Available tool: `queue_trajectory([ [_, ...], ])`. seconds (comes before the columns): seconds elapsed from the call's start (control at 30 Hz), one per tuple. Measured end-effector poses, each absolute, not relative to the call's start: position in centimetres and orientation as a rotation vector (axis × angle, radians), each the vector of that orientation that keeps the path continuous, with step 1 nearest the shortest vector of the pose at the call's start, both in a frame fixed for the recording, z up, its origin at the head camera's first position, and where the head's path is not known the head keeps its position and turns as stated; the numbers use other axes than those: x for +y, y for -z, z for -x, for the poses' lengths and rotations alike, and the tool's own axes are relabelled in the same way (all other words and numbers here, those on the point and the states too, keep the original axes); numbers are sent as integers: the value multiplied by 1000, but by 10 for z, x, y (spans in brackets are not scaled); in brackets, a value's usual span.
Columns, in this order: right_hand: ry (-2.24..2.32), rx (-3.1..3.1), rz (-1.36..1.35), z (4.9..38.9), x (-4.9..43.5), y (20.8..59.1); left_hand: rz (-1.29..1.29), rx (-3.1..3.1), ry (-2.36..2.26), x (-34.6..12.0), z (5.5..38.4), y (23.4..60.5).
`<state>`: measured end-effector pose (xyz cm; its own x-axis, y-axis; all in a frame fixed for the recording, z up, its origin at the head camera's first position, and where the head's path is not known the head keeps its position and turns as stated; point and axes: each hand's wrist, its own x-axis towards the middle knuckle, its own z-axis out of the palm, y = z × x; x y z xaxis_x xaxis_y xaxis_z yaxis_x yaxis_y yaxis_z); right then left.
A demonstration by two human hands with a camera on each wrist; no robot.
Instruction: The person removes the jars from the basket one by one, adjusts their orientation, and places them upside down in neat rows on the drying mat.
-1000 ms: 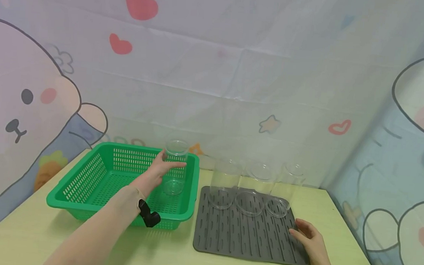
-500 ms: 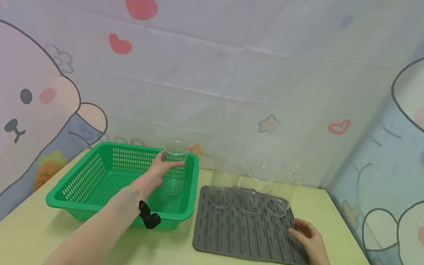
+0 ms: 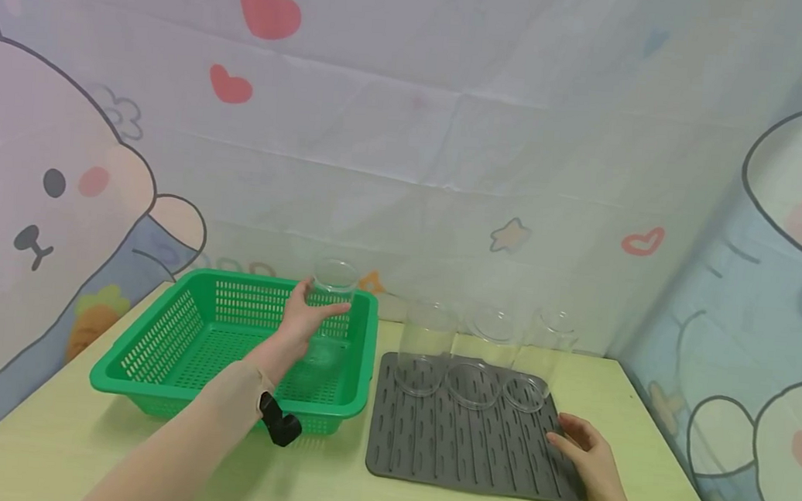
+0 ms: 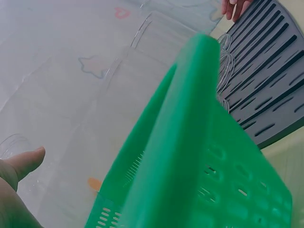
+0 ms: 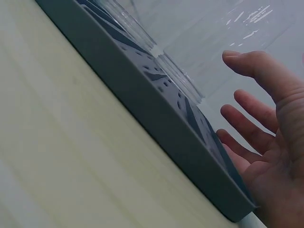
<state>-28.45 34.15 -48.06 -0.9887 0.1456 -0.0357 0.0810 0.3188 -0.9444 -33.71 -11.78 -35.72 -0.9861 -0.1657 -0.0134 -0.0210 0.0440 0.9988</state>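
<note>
In the head view my left hand (image 3: pixel 307 319) grips a clear cylindrical glass (image 3: pixel 333 277) over the right end of a green plastic basket (image 3: pixel 114 362). Thumb and fingers wrap the upper part of the glass; its lower part looks blurred against the basket's inside. Three more clear glass containers, a left one (image 3: pixel 426 353), a middle one (image 3: pixel 471 386) and a right one (image 3: pixel 525 391), stand on a grey ridged drying mat (image 3: pixel 470 457). Beside the mat's right edge, my right hand (image 3: pixel 585 457) has relaxed, loosely bent fingers and holds nothing.
A pale yellow table (image 3: pixel 315 485) carries the basket and mat side by side. The basket's green rim (image 4: pixel 190 104) rises close to my left wrist. Behind the table hangs a cartoon-printed cloth (image 3: pixel 407 165).
My left hand and the clear glass have shifted slightly, with the glass's rim and base now a little higher and blurred. My right hand and the containers on the mat stay put.
</note>
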Motion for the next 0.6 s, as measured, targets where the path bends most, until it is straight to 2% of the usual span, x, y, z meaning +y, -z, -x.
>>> queue_trajectory([
  [0.6,-1620,-2574,88,280,335,457,-160,-1993,1818,-115,321,360],
])
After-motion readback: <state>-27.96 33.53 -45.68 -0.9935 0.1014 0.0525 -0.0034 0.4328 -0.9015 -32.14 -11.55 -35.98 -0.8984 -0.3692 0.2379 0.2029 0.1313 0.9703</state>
